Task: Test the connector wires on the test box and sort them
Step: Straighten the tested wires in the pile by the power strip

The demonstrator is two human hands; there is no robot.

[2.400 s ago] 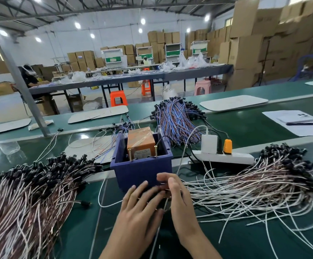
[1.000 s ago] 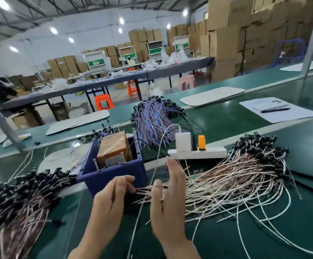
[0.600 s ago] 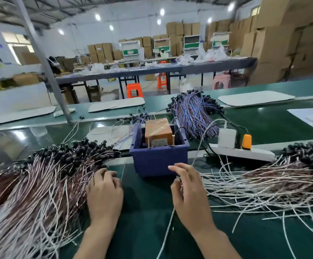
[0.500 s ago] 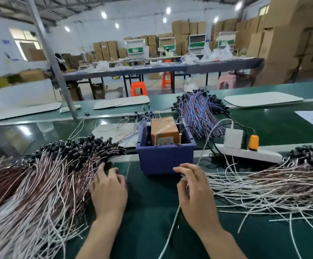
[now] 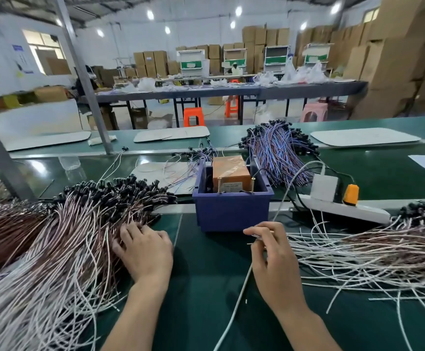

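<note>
The test box (image 5: 229, 174), orange-brown with two upright metal pins, sits inside a blue bin (image 5: 231, 211) at the middle of the green bench. A big pile of brown-and-white connector wires (image 5: 62, 231) with black plugs lies to the left. My left hand (image 5: 144, 252) rests on that pile's right edge, fingers curled into the wires. A looser pile of white wires (image 5: 373, 252) spreads to the right. My right hand (image 5: 272, 259) is at its left edge, just in front of the bin, and pinches thin wire ends between thumb and forefinger.
A white power strip (image 5: 343, 207) with a white adapter and an orange plug lies right of the bin. A bundle of blue-purple wires (image 5: 274, 150) sits behind it. A white cable (image 5: 234, 307) trails toward me between my arms. A grey post (image 5: 84, 79) stands at back left.
My left hand swung from in front of the bin over to the left pile and now rests on it. My right hand stayed by the right pile's wire ends.
</note>
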